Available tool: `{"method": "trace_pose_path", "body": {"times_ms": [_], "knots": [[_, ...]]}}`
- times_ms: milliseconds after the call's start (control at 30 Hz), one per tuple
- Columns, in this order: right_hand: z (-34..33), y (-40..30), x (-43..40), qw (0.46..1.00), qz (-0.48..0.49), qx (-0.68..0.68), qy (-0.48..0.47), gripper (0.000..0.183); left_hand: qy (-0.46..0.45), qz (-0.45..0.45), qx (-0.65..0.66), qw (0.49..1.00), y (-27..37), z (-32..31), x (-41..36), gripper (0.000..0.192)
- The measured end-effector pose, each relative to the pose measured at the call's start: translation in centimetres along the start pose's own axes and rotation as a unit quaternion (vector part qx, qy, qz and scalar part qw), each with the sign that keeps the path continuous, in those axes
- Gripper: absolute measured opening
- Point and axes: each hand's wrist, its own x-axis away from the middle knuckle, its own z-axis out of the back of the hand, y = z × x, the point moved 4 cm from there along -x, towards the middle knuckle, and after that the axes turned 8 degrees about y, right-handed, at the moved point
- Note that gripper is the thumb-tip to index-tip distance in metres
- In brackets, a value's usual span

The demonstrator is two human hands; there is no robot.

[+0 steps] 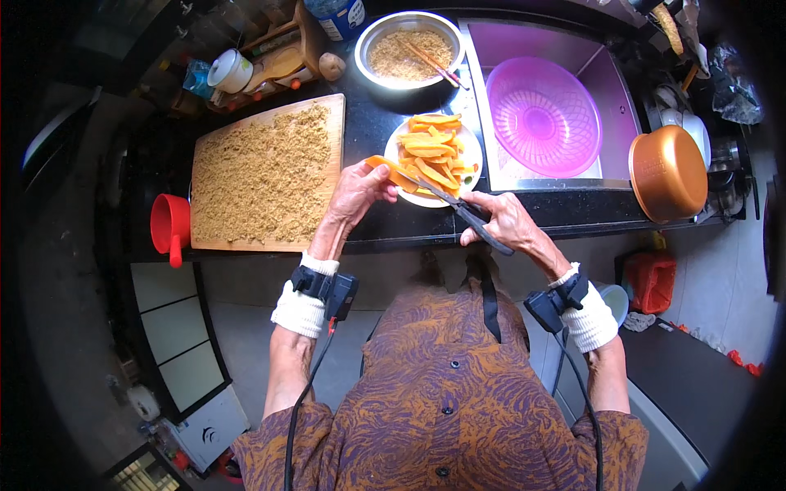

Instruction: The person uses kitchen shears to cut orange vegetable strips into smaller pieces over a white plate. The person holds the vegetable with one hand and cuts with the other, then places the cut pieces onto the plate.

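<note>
My left hand pinches an orange strip, perhaps pumpkin or carrot, over the near left rim of a white plate. A heap of similar orange strips covers most of that plate. In my right hand are black-handled scissors, their blades reaching left to the held strip. Whether the blades have cut into it is too small to tell. Left of my hands lies a wooden board spread with a crumbly yellow-brown food.
Behind the plate stands a metal pot of similar crumbly food, chopsticks across it. A purple colander sits in the sink at right. An orange-brown pot is beyond it. A red dipper is at the counter's left edge.
</note>
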Motion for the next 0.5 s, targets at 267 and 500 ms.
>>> {"method": "trace_pose_path", "body": {"times_ms": [267,500], "knots": [[0.3,-0.9,-0.2,1.000,-0.010,-0.016,-0.008,0.073,-0.022,-0.006,0.003,1.000,-0.2,-0.3,0.0,0.022],[-0.1,-0.5,-0.2,1.000,-0.015,0.004,-0.022,0.073,-0.031,-0.002,0.000,1.000,-0.1,-0.3,0.0,0.021]]}}
